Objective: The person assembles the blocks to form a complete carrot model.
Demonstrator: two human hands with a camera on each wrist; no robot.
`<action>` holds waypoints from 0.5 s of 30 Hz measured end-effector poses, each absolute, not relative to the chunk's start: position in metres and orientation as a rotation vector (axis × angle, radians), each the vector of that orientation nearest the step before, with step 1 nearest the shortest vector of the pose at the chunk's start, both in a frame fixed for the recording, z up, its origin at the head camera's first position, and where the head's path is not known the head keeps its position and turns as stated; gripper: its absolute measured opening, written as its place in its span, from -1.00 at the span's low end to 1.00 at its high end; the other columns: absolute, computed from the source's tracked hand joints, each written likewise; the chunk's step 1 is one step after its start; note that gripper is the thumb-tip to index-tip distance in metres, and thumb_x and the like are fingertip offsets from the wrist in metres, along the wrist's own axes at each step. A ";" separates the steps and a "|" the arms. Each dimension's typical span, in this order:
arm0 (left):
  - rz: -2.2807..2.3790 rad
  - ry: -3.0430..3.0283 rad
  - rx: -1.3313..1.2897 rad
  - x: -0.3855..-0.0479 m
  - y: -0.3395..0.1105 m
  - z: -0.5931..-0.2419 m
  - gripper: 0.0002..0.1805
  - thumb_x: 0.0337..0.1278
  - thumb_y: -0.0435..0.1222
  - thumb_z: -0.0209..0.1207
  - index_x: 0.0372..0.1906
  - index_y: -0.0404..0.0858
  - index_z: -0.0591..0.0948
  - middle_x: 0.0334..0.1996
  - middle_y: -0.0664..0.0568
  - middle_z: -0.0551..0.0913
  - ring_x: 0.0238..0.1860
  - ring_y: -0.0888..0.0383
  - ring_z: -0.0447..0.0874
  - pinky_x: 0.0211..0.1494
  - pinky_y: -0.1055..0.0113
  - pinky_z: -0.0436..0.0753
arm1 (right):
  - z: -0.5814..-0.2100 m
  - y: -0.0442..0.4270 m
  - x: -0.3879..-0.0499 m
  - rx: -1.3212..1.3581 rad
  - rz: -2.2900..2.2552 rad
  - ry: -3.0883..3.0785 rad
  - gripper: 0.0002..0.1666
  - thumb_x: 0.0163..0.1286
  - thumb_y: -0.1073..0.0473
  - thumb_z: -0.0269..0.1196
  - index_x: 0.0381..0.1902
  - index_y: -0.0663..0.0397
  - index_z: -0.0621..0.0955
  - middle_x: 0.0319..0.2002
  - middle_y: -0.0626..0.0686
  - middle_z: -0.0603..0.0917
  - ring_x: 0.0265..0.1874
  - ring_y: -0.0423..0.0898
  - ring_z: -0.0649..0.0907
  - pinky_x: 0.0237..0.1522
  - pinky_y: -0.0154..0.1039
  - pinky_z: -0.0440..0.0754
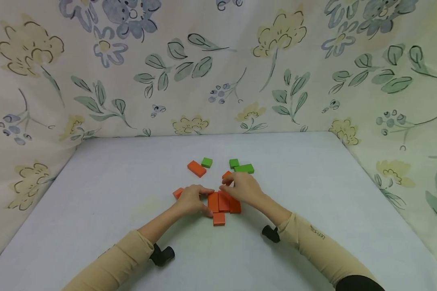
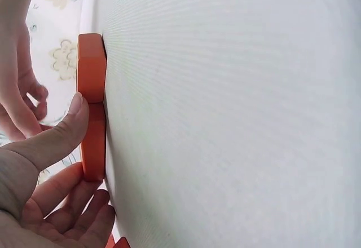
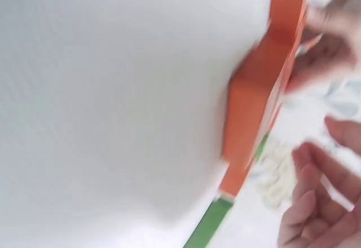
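In the head view three long orange blocks (image 1: pixel 223 201) stand side by side, with a smaller orange block (image 1: pixel 219 219) against their near edge. My left hand (image 1: pixel 194 200) is at the left of this group; its thumb and a finger pinch the leftmost long block (image 1: pixel 213 202) by its near and far ends. The left wrist view shows that thumb and finger on the orange block (image 2: pixel 94 141). Over the far right part of the group is my right hand (image 1: pixel 244 187), fingers loosely bent and apart. In the right wrist view nothing is between its fingertips (image 3: pixel 313 141).
Beyond the group lie a long orange block (image 1: pixel 197 169), a small green block (image 1: pixel 206 162), another small green block (image 1: pixel 234 163) and a long green block (image 1: pixel 245 168). One orange block (image 1: pixel 227 174) shows partly behind my right hand, another (image 1: pixel 178 192) behind my left. A flowered cloth (image 1: pixel 218 81) hangs behind the white table (image 1: pixel 113 178).
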State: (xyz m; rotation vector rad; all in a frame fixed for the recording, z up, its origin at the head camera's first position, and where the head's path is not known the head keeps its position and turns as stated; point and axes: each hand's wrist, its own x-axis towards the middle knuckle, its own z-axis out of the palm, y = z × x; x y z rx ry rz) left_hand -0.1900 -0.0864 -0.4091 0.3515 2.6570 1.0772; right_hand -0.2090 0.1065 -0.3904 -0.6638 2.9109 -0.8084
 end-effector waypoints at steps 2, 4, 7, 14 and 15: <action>1.070 2.654 0.350 -0.190 -0.086 -0.410 -0.30 -0.38 -0.35 0.59 0.11 -0.26 0.66 0.01 -0.07 0.66 0.04 -0.01 0.52 0.12 0.06 0.53 | -0.391 0.106 -0.220 -0.505 -0.721 2.947 -0.70 0.26 0.09 0.37 -0.12 0.14 0.69 -0.35 -0.03 0.67 -0.46 -0.15 0.55 -0.46 -0.32 0.53; 1.074 2.646 0.344 -0.190 -0.085 -0.410 -0.31 -0.37 -0.35 0.58 0.11 -0.26 0.66 0.01 -0.07 0.66 0.04 -0.01 0.52 0.12 0.07 0.53 | -0.393 0.104 -0.228 -0.391 -0.606 2.941 -0.59 0.26 0.05 0.38 -0.02 0.17 0.64 -0.33 0.01 0.64 -0.40 -0.10 0.55 -0.44 -0.28 0.54; 1.081 2.635 0.344 -0.189 -0.085 -0.410 -0.31 -0.37 -0.36 0.58 0.10 -0.27 0.66 0.01 -0.07 0.66 0.05 -0.01 0.53 0.13 0.07 0.53 | -0.397 0.101 -0.236 -0.319 -0.459 2.925 -0.52 0.24 0.01 0.38 0.00 0.20 0.58 -0.37 0.03 0.58 -0.40 -0.07 0.52 -0.47 -0.26 0.51; 1.081 2.643 0.345 -0.190 -0.085 -0.408 -0.30 -0.38 -0.38 0.58 0.10 -0.28 0.66 0.02 -0.08 0.66 0.06 -0.01 0.54 0.13 0.08 0.54 | -0.399 0.094 -0.247 -0.354 -0.358 3.006 -0.70 0.28 0.04 0.34 -0.27 0.18 0.58 -0.53 0.01 0.51 -0.58 -0.11 0.46 -0.61 -0.32 0.38; 1.078 2.643 0.341 -0.191 -0.085 -0.408 -0.30 -0.38 -0.38 0.58 0.10 -0.27 0.66 0.02 -0.08 0.66 0.06 -0.01 0.53 0.13 0.08 0.53 | -0.399 0.094 -0.248 -0.354 -0.366 3.003 -0.72 0.28 0.06 0.34 -0.28 0.17 0.58 -0.55 0.01 0.51 -0.59 -0.11 0.46 -0.60 -0.32 0.38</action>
